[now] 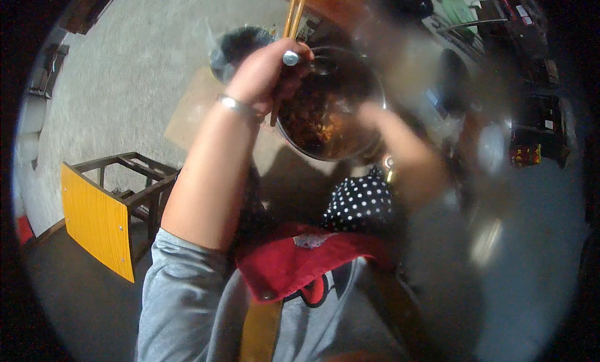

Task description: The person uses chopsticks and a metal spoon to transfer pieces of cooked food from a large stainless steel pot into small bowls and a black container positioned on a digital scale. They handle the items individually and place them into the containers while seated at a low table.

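A wide metal pot [347, 146] holds dark food with orange-brown pieces. My left hand [281, 69], a bracelet at its wrist, is closed at the pot's left rim around wooden chopsticks [295, 15] that point up and away. A round metal end [290, 58] of some object sticks out by the thumb; the rest of it is hidden. Over the right part of the pot is my right hand [372, 116], blurred by motion or lens smear. Its fingers and anything in them cannot be made out.
Behind my left wrist is a dark bowl or bag with clear plastic [241, 45]. A stool with a yellow wooden seat [96, 216] lies on its side at left. Cardboard [187, 109] lies left of the pot. Blurred containers and dark shelving stand at right.
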`<state>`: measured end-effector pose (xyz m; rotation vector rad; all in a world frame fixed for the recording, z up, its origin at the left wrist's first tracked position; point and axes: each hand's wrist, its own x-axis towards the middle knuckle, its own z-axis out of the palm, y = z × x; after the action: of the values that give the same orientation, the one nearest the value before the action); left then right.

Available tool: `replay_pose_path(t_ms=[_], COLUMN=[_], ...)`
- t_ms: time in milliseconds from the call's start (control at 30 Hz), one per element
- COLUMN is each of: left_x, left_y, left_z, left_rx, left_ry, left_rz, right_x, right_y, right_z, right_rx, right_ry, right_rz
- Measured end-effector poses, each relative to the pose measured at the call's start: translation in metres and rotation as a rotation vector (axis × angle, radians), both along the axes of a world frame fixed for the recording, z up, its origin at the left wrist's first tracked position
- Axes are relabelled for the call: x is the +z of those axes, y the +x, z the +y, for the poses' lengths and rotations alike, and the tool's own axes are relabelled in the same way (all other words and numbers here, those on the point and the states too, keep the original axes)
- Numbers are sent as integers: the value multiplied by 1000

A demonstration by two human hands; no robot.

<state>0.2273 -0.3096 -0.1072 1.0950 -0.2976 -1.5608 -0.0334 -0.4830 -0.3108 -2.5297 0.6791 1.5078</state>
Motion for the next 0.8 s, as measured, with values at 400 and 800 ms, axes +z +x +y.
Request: replay_pose_path(t_ms=[400,800], left_x=[-4,-3], left_y=[6,3], left_z=[1,-3], left_rx=[21,41], left_ry=[0,1], left_rz=[8,5], right_x=[-41,12], right_y=[-17,9], right_z=[46,64], right_rx=[-783,-1407], right_ry=[433,454], right_rz=[-401,-335])
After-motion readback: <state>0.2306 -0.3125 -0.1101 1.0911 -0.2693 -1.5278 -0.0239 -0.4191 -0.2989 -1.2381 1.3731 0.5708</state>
